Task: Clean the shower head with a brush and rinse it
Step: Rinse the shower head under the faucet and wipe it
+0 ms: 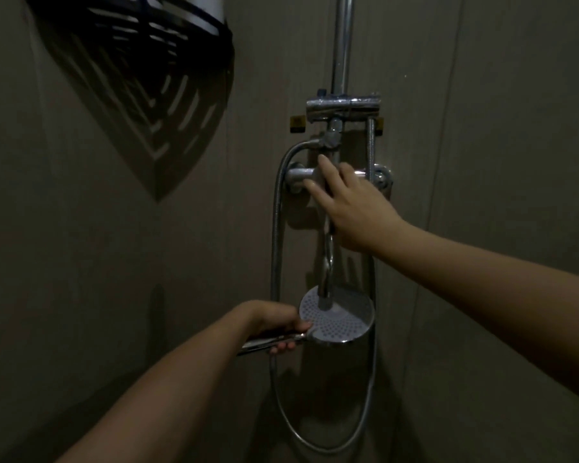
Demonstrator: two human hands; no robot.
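The shower head [336, 317] was held by its handle in the curled left hand [274, 324], face up beneath the spout [326, 262], evidently for rinsing. The right hand [350, 202] rested, fingers spread, on the mixer lever [328, 182], presumably to control flow

wall [482, 128]: dim, panelled, vertical seams. chrome riser pipe [343, 41] runs up it, with a crossbar bracket [343, 105] at its foot. mixer valve [298, 175] mounted below the bracket. metal hose [276, 228] hangs in a loop against the wall. slotted corner shelf [141, 31] fixed upper left, casting a shadow.
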